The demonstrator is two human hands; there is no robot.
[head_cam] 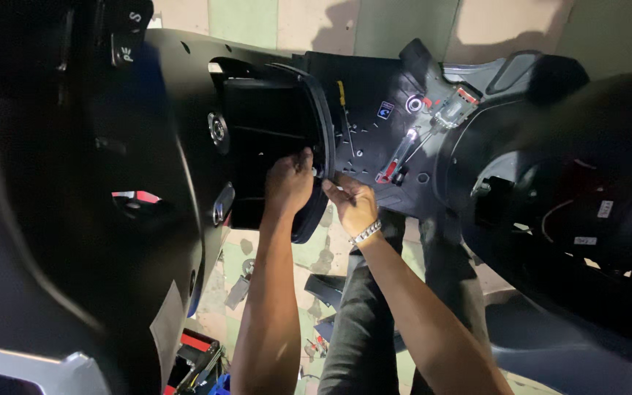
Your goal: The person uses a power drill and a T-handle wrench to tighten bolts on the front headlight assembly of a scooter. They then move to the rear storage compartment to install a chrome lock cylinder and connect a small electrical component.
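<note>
My left hand grips the edge of a black plastic storage pocket set in a scooter's black front inner panel. My right hand, with a silver bracelet at the wrist, pinches the pocket's lower rim just beside the left hand. Both hands are closed on the rim; whether a fastener sits between the fingers is hidden.
On the scooter floorboard lie a red-handled tool, a yellow-handled screwdriver and a small flashlight. A dark seat body fills the right. My legs stand on a tiled floor with tools at the lower left.
</note>
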